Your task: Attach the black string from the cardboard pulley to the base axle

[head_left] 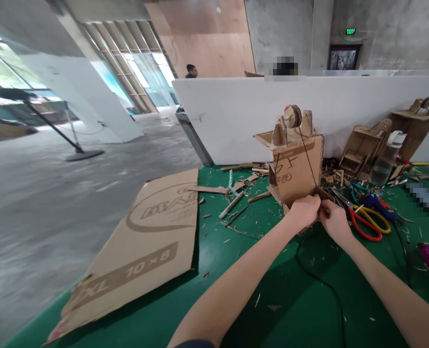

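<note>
Left hand [304, 211] and right hand [333, 220] huddle, fingers curled, probably for fine control; whether they grip the dropping string [308, 157], I can't tell. Cardboard tower [297, 169] stands at their eleven o'clock, scissors [352, 210] at three, seemingly for easy reach.

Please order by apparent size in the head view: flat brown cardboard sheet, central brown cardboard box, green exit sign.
Largest: flat brown cardboard sheet
Middle: central brown cardboard box
Smallest: green exit sign

- My brown cardboard box [296, 166]: upright, dark marks on its face.
- Round spool [294, 116]: atop the box, between two supports [307, 123].
- Dark string [307, 157]: slants straight down the box's face to where I work.
</note>
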A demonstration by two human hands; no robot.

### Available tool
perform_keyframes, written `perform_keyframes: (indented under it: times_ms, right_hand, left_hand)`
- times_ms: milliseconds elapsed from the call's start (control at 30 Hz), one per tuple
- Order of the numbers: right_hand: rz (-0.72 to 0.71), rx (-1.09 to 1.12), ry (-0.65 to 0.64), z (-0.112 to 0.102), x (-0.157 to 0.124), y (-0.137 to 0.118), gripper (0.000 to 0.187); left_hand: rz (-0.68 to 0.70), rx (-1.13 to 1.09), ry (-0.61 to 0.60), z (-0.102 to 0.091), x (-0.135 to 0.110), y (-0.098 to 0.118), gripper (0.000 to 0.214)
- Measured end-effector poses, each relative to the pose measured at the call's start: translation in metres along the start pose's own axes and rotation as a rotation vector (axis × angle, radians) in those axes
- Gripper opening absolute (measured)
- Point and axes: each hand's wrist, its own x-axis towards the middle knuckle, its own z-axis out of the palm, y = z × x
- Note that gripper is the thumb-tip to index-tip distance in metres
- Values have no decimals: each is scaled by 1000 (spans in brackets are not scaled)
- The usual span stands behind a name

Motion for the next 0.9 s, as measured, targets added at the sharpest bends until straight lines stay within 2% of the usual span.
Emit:
perform_keyframes:
  times_ms: [400, 633, 900]
  right_hand:
    - [-36, 8, -12, 1, 4, -3, 16]
    - [-94, -229, -103, -3, -6, -8, 12]
    - [-55, -322, -101, -5, -8, -9, 13]
  left_hand:
    - [7, 49, -73, -13, -2, -3, 27]
    - [45, 82, -125, -29, -12, -10, 19]
    - [58, 79, -153, -33, -11, -17, 28]
